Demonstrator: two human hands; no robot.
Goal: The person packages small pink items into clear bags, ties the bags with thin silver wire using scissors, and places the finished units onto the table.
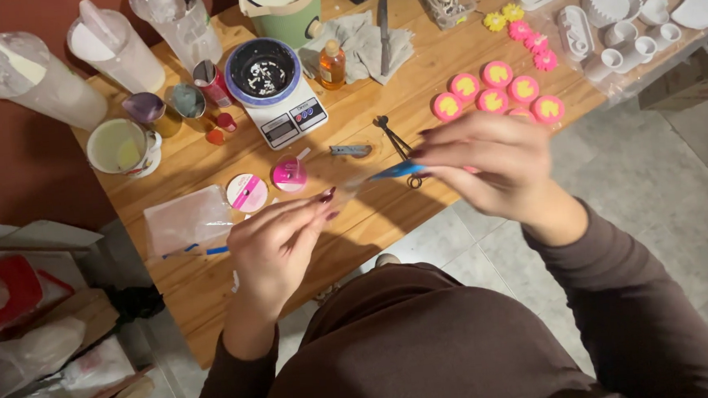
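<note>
My right hand (495,166) pinches the blue-edged end of a small clear plastic bag (369,179) above the front of the wooden table (204,290). My left hand (279,244) holds the bag's other end between thumb and fingers. Both hands are blurred by motion. Black scissors (396,143) lie on the table just behind the bag. Several round pink and yellow pieces (495,92) sit behind my right hand.
A kitchen scale with a dark bowl (264,69) stands mid-table, with plastic cups (115,45), a small amber bottle (331,65), pink round tins (247,191) and a clear bag (185,222) around it. White moulds (621,10) lie at the far right. Bags and boxes crowd the floor at left.
</note>
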